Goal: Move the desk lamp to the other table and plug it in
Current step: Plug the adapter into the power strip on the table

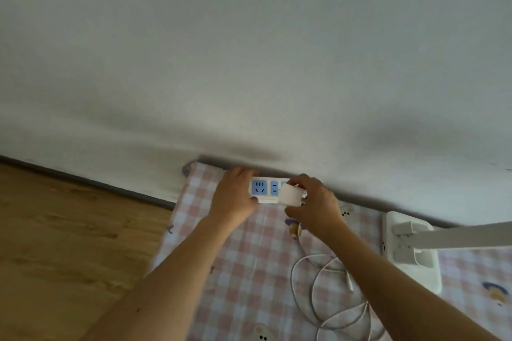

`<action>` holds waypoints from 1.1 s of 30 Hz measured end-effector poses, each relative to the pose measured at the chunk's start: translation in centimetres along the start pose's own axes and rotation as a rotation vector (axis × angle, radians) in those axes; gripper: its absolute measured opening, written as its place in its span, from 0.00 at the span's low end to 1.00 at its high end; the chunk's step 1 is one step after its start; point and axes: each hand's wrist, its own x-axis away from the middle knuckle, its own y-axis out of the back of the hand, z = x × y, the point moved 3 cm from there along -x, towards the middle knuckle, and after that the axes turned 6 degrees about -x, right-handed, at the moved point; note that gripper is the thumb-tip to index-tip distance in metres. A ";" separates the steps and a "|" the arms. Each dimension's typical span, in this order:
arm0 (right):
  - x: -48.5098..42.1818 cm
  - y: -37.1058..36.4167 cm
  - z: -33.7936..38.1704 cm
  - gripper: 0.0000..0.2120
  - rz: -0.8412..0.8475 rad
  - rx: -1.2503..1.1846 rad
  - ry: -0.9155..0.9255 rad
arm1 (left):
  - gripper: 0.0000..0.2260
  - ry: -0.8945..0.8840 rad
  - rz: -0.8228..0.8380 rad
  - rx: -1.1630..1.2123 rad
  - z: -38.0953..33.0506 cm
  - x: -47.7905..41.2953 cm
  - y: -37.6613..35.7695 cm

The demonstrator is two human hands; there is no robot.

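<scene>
Plugging in looks like the step in hand: the desk lamp (410,255) already stands on the checked worktop (249,271), off to the right of the right fingers, with its arm running out of view. The left hand (234,196) grips the left end of the white power strip (264,188), fingers over its far edge and thumb on its near edge, bracing it. The right hand (315,205) pinches the white power adapter (291,194) and holds it over the sockets at the strip's right end. The block hides its pins, so I cannot tell whether they have entered. The cable (318,299) lies in loose loops on the near side of the right fingers.

The next move probably calls for lining the pins up with the slots and pressing straight in while the left hand braces the strip. The wall (249,63) rises just beyond both sets of fingers, leaving little room there. The worktop's edge lies near the left fingers, with wooden floor (69,230) beyond it. Open cloth lies on the near side.
</scene>
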 end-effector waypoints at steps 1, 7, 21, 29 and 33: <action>-0.7 0.6 0.1 0.23 -0.010 0.048 0.002 | 0.23 -0.022 0.010 0.003 -0.4 -0.4 -0.1; -2.4 1.0 0.6 0.26 0.077 0.281 -0.035 | 0.22 -0.108 0.043 0.004 -1.5 -1.5 -1.1; -4.3 0.1 4.1 0.19 0.156 0.492 -0.065 | 0.20 -0.078 0.070 0.108 -1.2 -2.0 -1.7; -4.4 0.1 5.6 0.25 0.177 0.409 0.014 | 0.25 0.004 0.127 0.198 -0.5 -2.4 -2.0; -4.2 0.5 5.4 0.19 0.183 0.398 0.056 | 0.27 0.026 0.151 0.209 -0.4 -2.7 -1.9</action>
